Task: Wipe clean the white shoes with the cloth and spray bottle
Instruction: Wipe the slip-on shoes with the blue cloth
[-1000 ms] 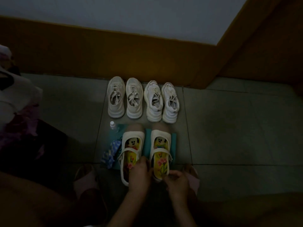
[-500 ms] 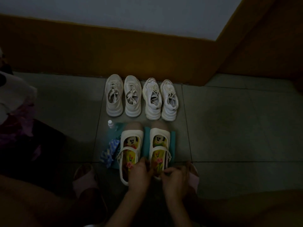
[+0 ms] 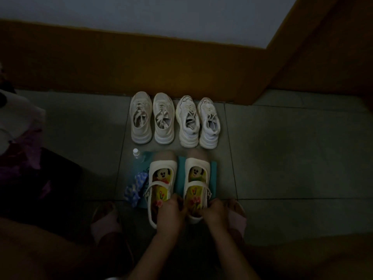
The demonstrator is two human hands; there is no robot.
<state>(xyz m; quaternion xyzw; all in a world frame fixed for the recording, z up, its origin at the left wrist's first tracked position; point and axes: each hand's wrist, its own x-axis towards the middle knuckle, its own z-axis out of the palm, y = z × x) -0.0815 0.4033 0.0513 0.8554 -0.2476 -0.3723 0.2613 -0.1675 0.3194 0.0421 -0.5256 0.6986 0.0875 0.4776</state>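
Observation:
Two white strap shoes with cartoon insoles stand side by side on a teal mat (image 3: 213, 176). My left hand (image 3: 169, 218) grips the heel of the left strap shoe (image 3: 161, 168), its fingers reaching into the gap between the pair. My right hand (image 3: 216, 215) grips the heel of the right strap shoe (image 3: 196, 165). A small clear spray bottle (image 3: 137, 155) stands just left of the shoes' toes. A crumpled blue-and-white cloth (image 3: 134, 188) lies on the floor beside the left shoe.
Two pairs of white lace-up sneakers, one on the left (image 3: 152, 118) and one on the right (image 3: 197, 122), line the orange wall base behind. My feet in pink slippers (image 3: 105, 221) flank the strap shoes. A dark bundle of clothes (image 3: 22, 138) sits on the left.
My right hand has closed in from beside the heel onto the right strap shoe's heel. The left hand stays at the left shoe's heel. The shoes have barely shifted.

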